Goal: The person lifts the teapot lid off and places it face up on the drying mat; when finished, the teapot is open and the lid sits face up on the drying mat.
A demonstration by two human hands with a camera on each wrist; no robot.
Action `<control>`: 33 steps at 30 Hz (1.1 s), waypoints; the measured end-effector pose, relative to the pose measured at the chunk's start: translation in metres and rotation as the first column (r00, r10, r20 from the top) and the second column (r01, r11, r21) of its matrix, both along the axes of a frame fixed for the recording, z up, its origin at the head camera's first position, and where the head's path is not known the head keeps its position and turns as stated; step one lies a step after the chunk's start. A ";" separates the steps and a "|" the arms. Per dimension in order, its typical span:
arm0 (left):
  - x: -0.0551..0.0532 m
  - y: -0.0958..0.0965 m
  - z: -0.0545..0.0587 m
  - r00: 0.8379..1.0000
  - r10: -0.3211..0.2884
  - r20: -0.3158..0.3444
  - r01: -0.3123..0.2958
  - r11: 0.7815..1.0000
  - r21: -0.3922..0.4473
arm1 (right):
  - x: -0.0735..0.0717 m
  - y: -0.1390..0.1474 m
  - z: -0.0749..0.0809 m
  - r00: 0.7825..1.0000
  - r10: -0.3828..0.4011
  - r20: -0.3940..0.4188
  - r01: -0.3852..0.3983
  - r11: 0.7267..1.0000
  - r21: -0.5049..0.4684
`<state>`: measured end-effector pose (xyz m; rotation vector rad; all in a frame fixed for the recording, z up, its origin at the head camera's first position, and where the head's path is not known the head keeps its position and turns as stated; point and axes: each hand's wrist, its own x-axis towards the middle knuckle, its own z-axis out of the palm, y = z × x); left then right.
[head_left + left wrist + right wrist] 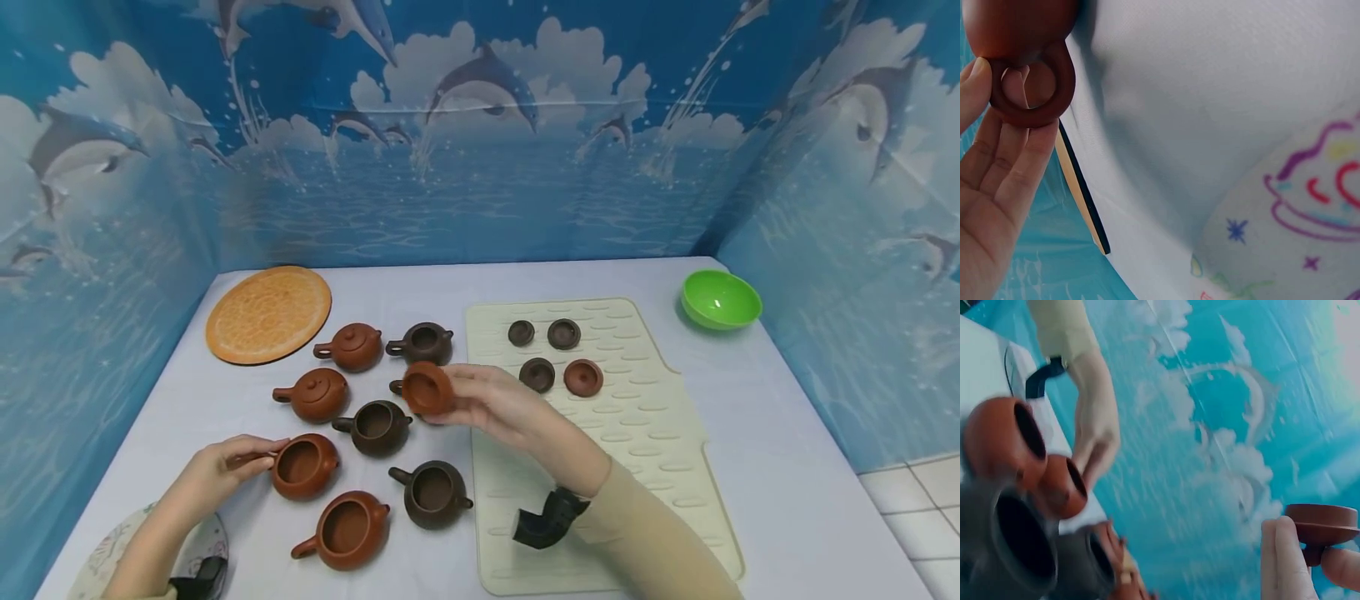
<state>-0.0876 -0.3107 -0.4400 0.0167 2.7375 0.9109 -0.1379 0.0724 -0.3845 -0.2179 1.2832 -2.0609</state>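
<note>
Head view: the left hand (221,471) pinches the handle (1065,81) of an open red pot (305,467) on the tabletop (757,483); the right hand (495,404) raises a red lid (426,390) among the pots, just beside the mat (622,467). Right wrist view: the fingers (1286,550) pinch this lid by its knob (1314,555). Two red pots are covered (318,395); two red and three dark pots (375,446) stand open. A dark handle (396,387) shows behind the raised lid, its pot too hidden to judge. Four further lids (583,377), three dark and one red, lie on the mat; the set therefore appears only partly lidded. No brand, label or writing can be read; the plate (1260,250) bears coloured drawings.
</note>
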 end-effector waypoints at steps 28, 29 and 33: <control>0.002 0.002 -0.003 1.000 0.024 0.018 -0.024 1.000 0.001 | 0.021 0.195 -0.079 0.970 -0.194 0.149 0.212 0.971 -0.115; 0.002 0.002 -0.003 1.000 0.023 0.012 -0.023 1.000 0.000 | 0.021 0.196 -0.080 0.967 -0.207 0.146 0.219 0.973 -0.070; 0.001 0.001 -0.002 1.000 0.018 -0.006 -0.018 1.000 -0.012 | 0.024 0.194 -0.079 0.965 -0.261 0.022 0.245 0.930 0.273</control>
